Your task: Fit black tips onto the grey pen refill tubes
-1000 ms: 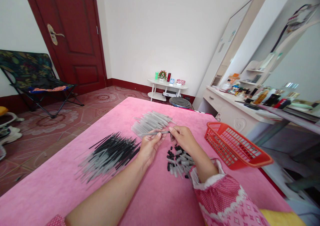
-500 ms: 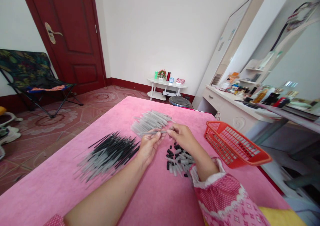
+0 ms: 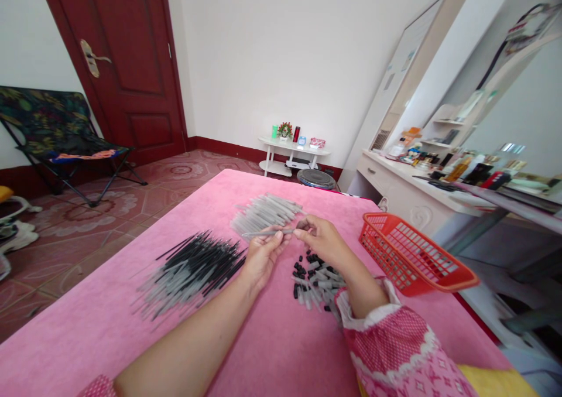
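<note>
- Pink cloth (image 3: 281, 350) spread out before me, with my two hands close together over its middle
- My left hand (image 3: 262, 259) was clamped on a slim grey pen (image 3: 259, 233), thumb pressed on top and fingers underneath, so that it lay nearly level, one end poking out past my fingers on the left
- My right hand (image 3: 322, 239) had its thumb and forefinger drawn together on the right end of that same pen; whether they also pinched something small there, I could not tell
- The pen bridged my two hands, and from where I looked it crossed the near edge of a heap of pale grey tubes (image 3: 270, 212)
- To the left of my left wrist lay a heap of thin black and grey rods (image 3: 197, 271), mostly side by side on a slant, the black ones toward the far side and the grey ones nearer me
- Just below my right hand, small black and grey caps (image 3: 314, 283) lay loosely scattered, some of them hidden by my forearm
- Right of that forearm sat a red plastic basket (image 3: 395, 269) with lattice walls, apart from the caps
- My right sleeve (image 3: 390, 350), pink with white trim, was bunched around the forearm
- Past the far edge of the cloth stood a low white stand (image 3: 273, 168) bearing a potted plant (image 3: 285, 130)
</note>
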The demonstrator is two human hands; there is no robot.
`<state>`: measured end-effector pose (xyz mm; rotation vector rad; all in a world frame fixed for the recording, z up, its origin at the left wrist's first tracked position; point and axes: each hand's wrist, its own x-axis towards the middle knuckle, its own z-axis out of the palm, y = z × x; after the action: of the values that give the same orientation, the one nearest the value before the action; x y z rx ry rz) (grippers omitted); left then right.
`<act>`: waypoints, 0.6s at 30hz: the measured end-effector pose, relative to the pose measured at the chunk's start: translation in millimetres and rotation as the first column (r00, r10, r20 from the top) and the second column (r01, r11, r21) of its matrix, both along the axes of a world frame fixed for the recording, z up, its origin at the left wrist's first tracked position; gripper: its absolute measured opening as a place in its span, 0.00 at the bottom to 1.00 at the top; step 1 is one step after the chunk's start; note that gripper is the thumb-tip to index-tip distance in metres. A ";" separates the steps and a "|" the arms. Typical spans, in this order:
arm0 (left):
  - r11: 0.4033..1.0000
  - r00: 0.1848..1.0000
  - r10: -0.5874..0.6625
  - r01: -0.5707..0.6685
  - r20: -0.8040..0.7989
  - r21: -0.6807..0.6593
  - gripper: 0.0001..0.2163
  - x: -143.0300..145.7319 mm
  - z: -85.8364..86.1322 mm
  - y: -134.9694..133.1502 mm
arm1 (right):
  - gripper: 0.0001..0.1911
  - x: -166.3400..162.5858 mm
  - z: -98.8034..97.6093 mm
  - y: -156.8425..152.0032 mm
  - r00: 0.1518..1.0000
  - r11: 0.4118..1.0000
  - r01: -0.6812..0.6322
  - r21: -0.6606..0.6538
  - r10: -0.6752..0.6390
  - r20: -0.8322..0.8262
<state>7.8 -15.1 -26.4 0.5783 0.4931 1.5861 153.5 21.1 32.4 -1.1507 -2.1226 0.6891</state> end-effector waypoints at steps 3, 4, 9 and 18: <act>1.000 1.000 -0.009 0.009 -0.009 -0.004 0.10 -0.2 -0.8 -0.2 | 0.17 -0.9 -0.5 0.0 1.000 0.999 -0.018 -0.045 0.019 0.009; 1.000 1.000 -0.010 0.010 -0.009 -0.004 0.10 -0.2 -1.1 -0.2 | 0.19 -1.0 -0.8 0.1 1.000 0.998 -0.018 -0.061 0.019 0.011; 1.000 1.000 -0.009 0.009 0.000 0.003 0.10 0.3 -0.8 -0.3 | 0.11 -3.1 -1.8 -1.3 1.000 0.999 0.003 -0.040 -0.004 -0.009; 0.999 0.996 0.006 -0.009 -0.083 -0.032 0.14 -3.2 -1.0 -0.2 | 0.18 9.6 -4.0 2.8 0.999 0.975 -0.050 -0.217 0.051 0.001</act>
<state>4.6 -15.4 -27.4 0.6203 0.5834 1.5630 163.1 23.9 28.5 -1.2164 -2.1285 0.9612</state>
